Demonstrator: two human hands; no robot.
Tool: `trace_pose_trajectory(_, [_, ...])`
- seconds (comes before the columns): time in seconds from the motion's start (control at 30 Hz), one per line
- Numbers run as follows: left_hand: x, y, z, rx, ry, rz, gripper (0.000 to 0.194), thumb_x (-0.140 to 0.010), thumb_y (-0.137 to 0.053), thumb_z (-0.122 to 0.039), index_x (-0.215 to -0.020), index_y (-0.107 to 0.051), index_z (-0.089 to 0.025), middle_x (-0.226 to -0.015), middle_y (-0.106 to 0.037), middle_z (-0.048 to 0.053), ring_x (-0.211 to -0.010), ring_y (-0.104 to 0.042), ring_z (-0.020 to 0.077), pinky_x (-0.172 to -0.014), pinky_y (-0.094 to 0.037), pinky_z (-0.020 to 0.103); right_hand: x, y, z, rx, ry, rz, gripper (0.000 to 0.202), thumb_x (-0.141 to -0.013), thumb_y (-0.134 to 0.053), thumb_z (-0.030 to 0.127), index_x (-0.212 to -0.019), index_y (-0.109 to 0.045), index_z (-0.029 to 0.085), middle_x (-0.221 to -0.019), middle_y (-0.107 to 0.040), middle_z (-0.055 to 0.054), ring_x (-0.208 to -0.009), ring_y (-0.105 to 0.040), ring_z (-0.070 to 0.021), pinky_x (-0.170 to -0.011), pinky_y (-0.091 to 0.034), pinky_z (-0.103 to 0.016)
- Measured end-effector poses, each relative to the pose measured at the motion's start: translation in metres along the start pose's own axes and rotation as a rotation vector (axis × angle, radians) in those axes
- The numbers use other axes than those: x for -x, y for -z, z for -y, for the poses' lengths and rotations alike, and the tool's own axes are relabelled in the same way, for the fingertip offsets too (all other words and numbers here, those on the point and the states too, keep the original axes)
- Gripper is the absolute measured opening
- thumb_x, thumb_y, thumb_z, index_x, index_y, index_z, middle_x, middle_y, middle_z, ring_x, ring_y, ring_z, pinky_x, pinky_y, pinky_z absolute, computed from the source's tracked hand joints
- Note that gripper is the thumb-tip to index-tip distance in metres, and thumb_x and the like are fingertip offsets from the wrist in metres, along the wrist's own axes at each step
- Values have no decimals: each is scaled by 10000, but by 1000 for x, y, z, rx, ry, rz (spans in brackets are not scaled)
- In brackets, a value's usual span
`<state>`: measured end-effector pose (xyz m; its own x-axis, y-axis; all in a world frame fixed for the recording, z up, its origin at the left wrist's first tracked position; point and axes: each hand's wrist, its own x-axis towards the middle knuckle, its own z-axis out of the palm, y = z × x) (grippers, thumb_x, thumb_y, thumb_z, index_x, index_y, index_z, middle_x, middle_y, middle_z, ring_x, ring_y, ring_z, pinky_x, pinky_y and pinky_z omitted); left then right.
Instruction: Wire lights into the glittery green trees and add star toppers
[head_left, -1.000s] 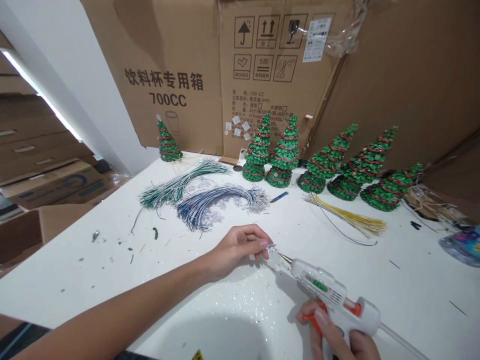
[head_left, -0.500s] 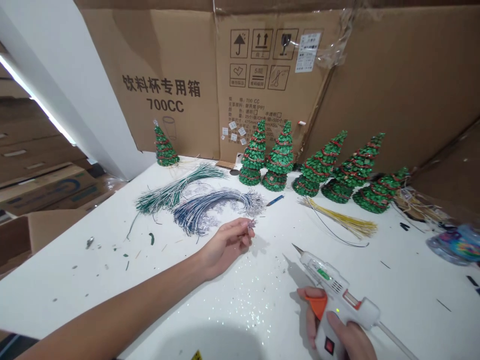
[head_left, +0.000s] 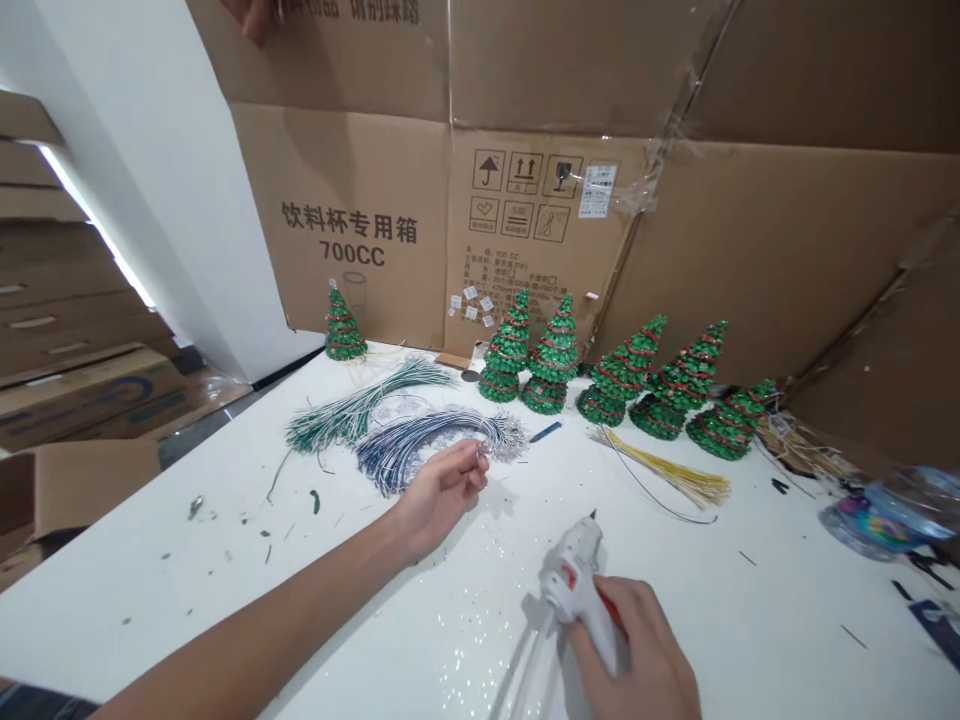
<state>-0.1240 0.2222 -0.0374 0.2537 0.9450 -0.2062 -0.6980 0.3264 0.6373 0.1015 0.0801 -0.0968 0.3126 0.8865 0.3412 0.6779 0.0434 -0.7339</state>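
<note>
My left hand (head_left: 442,495) is closed in a pinch, palm partly up, on a small shiny translucent piece (head_left: 481,450); its exact shape is mostly hidden by the fingertips. In my right hand (head_left: 637,650) is a white hot glue gun (head_left: 574,565), its dark nozzle pointing away from me and a clear glue stick trailing from its back. Just beyond the left hand lies a bundle of blue and white wires (head_left: 420,440) on a pile of clear pieces. A green wire bundle (head_left: 337,415) lies to its left.
Several green tinsel trees (head_left: 551,360) line the back of the white table (head_left: 360,620), before tall cardboard boxes (head_left: 360,160). Yellow wires (head_left: 667,468), a blue pen-like tool (head_left: 545,432) and a clear plastic bottle (head_left: 877,510) lie rightward. Another person's hand (head_left: 255,15) shows at top left.
The glue gun has turned and moved left, so its nozzle now points away instead of toward my left hand. My view has tilted up; another person's hand has appeared at the top.
</note>
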Motion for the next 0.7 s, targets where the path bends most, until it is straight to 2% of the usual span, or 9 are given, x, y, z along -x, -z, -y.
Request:
trace_pose_trajectory(0.17, [7, -3, 6, -26, 26, 65, 183, -847, -922, -155, -923, -759, -118, -817, -720, 55, -666, -626, 78, -683, -537, 150, 2, -26, 15, 28, 16, 77, 181, -979, -580, 315, -1155, -563, 277, -1034, -743, -68, -885, -775, -314, -742, -560, -390])
trace_pose_trajectory(0.37, [19, -9, 14, -145, 104, 176, 245, -832, -971, -234, -896, -778, -98, -772, -748, 93, -623, -636, 94, -641, -505, 169, 5, -50, 36, 28, 102, 105, 205, -905, -608, 206, -1033, -484, 305, -915, -620, 1, -771, -694, -283, -687, -509, -372])
trace_pose_trajectory(0.53, [21, -10, 16, -183, 137, 215, 291, -824, -993, -306, -897, -780, -123, -761, -759, 86, -630, -640, 104, -651, -512, 175, 7, -56, 44, -42, 182, 139, 319, -816, -576, 112, -1071, -503, 289, -993, -610, -25, -898, -694, -286, -793, -570, -384])
trace_pose_trajectory(0.7, [22, -13, 15, -186, 140, 223, 289, -822, -992, -304, -888, -778, -121, -752, -756, 84, -631, -629, 101, -652, -504, 166, 12, -53, 41, -145, 201, 164, 412, -803, -532, 74, -1166, -509, 269, -1175, -588, -82, -1037, -692, -282, -896, -607, -392])
